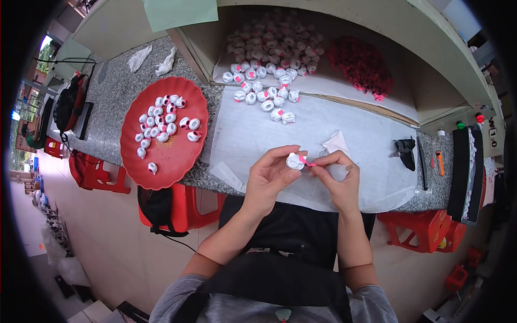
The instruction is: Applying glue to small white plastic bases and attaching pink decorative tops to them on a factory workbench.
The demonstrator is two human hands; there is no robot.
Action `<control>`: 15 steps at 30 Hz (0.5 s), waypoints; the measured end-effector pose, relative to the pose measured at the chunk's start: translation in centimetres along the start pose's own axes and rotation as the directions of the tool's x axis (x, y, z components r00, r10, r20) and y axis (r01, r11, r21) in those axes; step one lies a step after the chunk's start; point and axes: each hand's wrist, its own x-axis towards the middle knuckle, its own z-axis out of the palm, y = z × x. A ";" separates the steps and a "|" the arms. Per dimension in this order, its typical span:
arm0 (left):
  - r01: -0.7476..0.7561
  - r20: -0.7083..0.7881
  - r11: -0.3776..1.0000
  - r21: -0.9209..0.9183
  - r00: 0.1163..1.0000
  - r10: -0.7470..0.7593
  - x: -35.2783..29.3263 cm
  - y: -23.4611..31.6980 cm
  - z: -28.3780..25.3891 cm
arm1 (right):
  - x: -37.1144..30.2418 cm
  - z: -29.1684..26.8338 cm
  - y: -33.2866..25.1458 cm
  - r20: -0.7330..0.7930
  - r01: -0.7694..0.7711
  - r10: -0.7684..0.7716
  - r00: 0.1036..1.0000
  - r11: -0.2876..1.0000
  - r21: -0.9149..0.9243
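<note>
My left hand (pixel 271 175) pinches a small white rounded piece (pixel 295 161) with dark markings, held above the paper-covered worktop. From its right side sticks out a pink bit (pixel 307 162), which the fingertips of my right hand (pixel 339 175) grip. Both hands are close together, joined by this one piece. Similar white pieces with pink parts (pixel 267 106) lie loose on the white paper (pixel 258 129) beyond my hands. To the left, a red scalloped tray (pixel 175 89) holds several more white pieces, some showing dark pink openings.
A shelf compartment holds a heap of white pieces (pixel 274 43) and a pile of pink bits (pixel 363 67). Crumpled white paper (pixel 336 142) lies beyond my right hand. At right are a black scrap (pixel 405 152), an orange cutter (pixel 440 163) and a black rod (pixel 421 164). Red stools (pixel 186 207) stand below.
</note>
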 end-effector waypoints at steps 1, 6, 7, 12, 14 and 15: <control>-0.006 -0.028 0.998 0.063 1.000 0.008 0.0 0.1 0.0 | -0.1 -0.2 -0.1 -0.037 -0.028 0.031 0.999 0.998 0.058; -0.098 -0.023 0.927 0.361 0.993 0.114 -0.1 0.0 -0.1 | -0.7 0.2 -0.8 -0.018 -0.069 0.081 0.997 0.931 0.360; -0.120 -0.002 0.905 0.408 0.991 0.133 -0.1 0.0 -0.1 | -0.7 0.4 -0.7 -0.021 -0.068 0.081 0.996 0.930 0.362; -0.191 0.040 0.835 0.516 0.979 0.200 -0.2 -0.2 -0.1 | -0.6 1.0 -0.5 0.020 -0.124 0.125 0.992 0.930 0.345; -0.194 0.057 0.816 0.544 0.979 0.195 -0.2 -0.1 0.0 | -0.6 0.9 -0.5 0.024 -0.130 0.129 0.991 0.932 0.339; -0.208 0.071 0.796 0.568 0.976 0.205 -0.2 0.0 0.0 | -0.6 0.9 -0.5 0.028 -0.134 0.133 0.991 0.933 0.333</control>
